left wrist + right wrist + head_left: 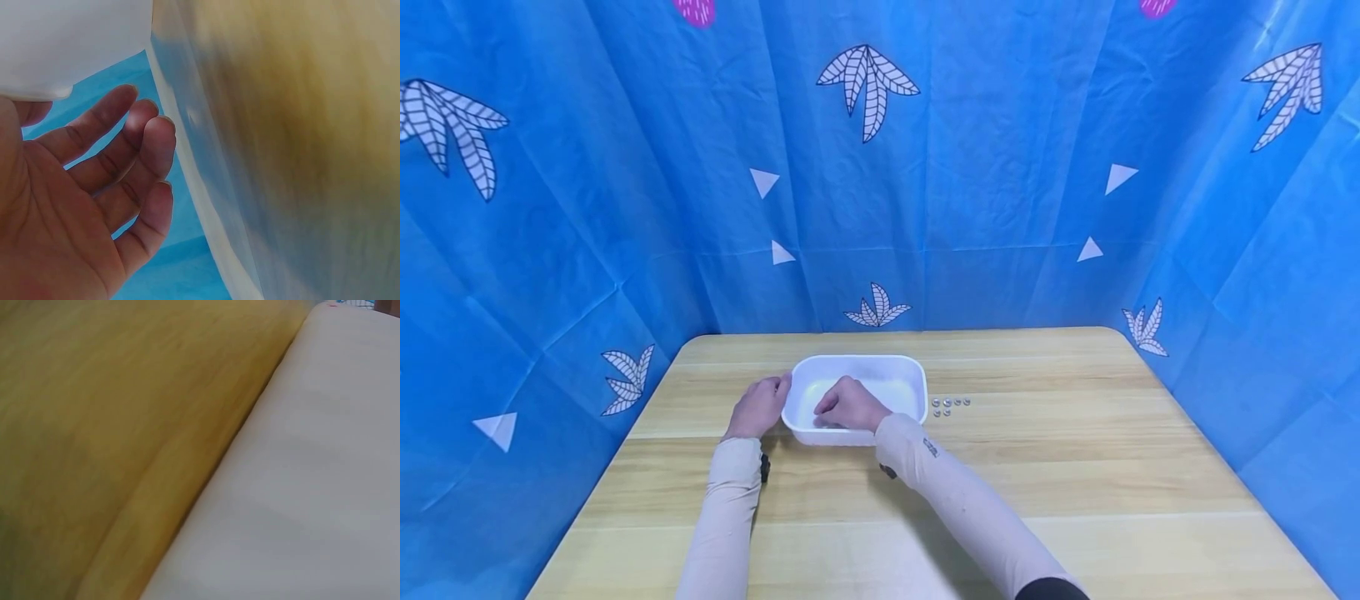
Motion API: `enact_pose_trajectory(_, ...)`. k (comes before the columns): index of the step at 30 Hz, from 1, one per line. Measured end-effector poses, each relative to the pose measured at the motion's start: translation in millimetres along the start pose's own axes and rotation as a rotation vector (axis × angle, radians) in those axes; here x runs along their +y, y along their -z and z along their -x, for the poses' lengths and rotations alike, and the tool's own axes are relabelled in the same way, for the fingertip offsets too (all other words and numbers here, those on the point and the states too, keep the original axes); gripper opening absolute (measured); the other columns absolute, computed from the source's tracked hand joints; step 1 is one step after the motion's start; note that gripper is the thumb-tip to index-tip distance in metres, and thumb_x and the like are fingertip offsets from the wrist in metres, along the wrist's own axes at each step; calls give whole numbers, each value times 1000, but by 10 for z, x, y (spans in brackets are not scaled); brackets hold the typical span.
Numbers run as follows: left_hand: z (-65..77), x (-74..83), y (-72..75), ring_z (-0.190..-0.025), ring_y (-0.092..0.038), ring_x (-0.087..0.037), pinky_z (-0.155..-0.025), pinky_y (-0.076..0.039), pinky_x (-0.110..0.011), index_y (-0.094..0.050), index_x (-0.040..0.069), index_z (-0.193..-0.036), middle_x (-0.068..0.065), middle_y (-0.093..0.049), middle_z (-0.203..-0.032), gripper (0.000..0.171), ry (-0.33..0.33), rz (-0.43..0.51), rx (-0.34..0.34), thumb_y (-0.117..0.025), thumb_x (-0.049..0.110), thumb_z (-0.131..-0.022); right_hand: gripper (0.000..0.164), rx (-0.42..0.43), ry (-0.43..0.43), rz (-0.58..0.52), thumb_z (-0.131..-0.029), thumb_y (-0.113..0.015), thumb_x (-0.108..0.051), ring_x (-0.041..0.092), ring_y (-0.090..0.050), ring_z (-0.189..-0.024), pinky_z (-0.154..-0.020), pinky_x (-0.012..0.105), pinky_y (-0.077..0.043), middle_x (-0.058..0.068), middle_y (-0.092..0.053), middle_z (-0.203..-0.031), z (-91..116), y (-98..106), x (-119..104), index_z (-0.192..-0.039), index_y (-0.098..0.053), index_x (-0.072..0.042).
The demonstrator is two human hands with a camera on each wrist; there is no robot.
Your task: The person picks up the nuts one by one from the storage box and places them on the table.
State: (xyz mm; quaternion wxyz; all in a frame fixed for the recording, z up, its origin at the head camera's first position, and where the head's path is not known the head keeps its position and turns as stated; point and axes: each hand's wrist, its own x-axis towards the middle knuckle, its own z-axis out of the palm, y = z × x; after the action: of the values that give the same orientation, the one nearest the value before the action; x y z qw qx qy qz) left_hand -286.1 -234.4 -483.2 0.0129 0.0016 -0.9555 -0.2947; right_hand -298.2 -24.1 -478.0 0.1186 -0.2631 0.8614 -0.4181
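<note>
A white rectangular plastic bin [910,387] stands on the wooden table. My left hand [762,406] is at the bin's left end, touching its rim. In the left wrist view, the fingers of that left hand [94,181] are loosely bent, apart from the bin wall [69,44], with the thumb partly hidden behind the rim. My right hand [853,404] reaches over the near wall into the bin, its fingers bent down toward the floor at the left. Small greyish bits [829,423] show under the fingertips, too small to identify. Whether the fingers pinch one is hidden.
Several small, round, shiny metal pieces [947,402] lie in two short rows on the table [1075,450], just right of the bin. Blue curtains [1000,167] enclose the table's back and sides. The right wrist view shows only tabletop and a white surface [300,475].
</note>
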Motion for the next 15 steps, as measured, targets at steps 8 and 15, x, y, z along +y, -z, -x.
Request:
enact_pose_trajectory(8, 26, 20, 8, -130, -60, -46, -109, -48, -60, -58, -4, -141, -28, -63, -139, 71, 17, 14, -23, -24, 51, -111, 13, -18, -8, -132, -85, -85, -13, 5, -65, -70, -70, 16, -51, 5, -82, -89, 8, 8, 9, -97, -84, -8)
enact_pose_trajectory(15, 28, 43, 12, -127, -62, -45, -106, -50, -60, -61, -3, -139, -27, -65, -137, 68, 0, 4, -12, -25, 49, -112, 14, 6, -50, -201, -85, -85, -11, 6, -69, -73, -69, 19, -56, 7, -82, -94, 27, 35, -1, -98, -84, -8)
